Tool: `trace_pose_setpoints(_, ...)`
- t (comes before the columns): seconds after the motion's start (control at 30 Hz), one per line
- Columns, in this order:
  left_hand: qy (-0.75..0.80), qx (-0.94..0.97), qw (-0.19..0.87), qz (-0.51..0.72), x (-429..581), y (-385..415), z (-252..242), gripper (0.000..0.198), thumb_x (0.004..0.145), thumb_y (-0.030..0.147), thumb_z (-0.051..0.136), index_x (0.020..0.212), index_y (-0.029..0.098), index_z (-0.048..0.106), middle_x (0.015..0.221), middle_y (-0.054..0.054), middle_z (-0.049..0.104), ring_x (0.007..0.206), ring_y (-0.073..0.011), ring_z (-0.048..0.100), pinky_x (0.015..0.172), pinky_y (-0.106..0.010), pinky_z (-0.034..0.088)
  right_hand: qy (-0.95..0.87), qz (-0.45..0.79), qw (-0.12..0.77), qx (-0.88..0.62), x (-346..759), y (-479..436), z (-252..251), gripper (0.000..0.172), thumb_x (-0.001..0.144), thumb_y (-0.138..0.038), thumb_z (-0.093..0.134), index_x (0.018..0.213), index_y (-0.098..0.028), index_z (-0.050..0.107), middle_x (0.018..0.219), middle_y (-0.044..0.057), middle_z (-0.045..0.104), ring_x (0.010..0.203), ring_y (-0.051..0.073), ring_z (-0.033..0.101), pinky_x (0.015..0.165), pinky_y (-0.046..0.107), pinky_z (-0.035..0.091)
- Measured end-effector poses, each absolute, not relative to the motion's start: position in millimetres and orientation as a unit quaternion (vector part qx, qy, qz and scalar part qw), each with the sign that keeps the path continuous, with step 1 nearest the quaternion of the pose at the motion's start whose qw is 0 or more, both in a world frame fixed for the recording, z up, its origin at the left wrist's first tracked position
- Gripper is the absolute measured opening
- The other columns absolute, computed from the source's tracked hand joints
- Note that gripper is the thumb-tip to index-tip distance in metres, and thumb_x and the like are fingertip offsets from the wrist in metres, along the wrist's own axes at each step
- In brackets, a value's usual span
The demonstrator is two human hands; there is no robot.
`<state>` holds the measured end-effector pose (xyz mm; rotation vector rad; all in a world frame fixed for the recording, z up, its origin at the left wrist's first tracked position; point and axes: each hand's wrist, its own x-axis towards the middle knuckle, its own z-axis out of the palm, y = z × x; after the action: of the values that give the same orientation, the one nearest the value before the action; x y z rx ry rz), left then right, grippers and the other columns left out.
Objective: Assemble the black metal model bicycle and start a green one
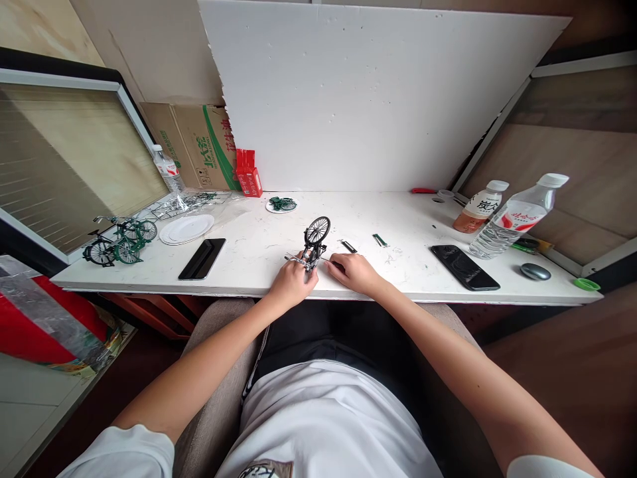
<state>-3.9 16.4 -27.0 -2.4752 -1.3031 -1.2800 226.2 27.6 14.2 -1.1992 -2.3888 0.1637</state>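
**Item 1. Model bicycle (313,247), black, small.** It stands at the near edge of the desk (398,226), straight in front of the seated person, with one wheel raised and the frame low between the hands.

**Item 2. Left hand (292,282).** The fingers are closed around the lower frame and pin it to the desk.

**Item 3. Right hand (354,272).** It is curled, with the fingertips at the model's right side. Whether it pinches a part or tool is too small to tell.

**Item 4. Loose parts.** A dark piece (348,246) and a green piece (381,239) lie just beyond the right hand.

**Item 5. Surroundings.**
- To the left are a dark phone (202,258), a white plate (186,228) and green model bicycles (119,240).
- To the right are a second phone (464,267), two bottles (515,216) and a mouse (535,271).
- Towards the back is a dish of green parts (282,204).

**Condition note, as a judgement.**
- The model sits close to the desk's front edge, so a slip of the left hand's hold could tip it into the lap or onto the floor.
- The spoked wheel looks thin, and too much pressure could bend it.
- The loose parts are small and unboxed, so a sweep of the right forearm might scatter them.
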Motion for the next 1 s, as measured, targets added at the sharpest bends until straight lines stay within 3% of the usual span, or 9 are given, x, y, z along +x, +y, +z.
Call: trace_pose_setpoints(1.0,-0.412,-0.809,0.052,-0.416,-4.6,16.8,-26.5,0.043,0.097,0.02,0.064,0.14,0.016,0.056,0.12,-0.017,0.078,0.107,-0.0345,0.079,0.098,-0.051,0.066,-0.869,0.06,0.236,-0.43,226.5,28.1,12.8,0.042,0.113,-0.047,0.045,0.083,-0.021,0.059,0.072,0.004,0.063,0.062,0.016,0.051,0.065,0.031,0.029)
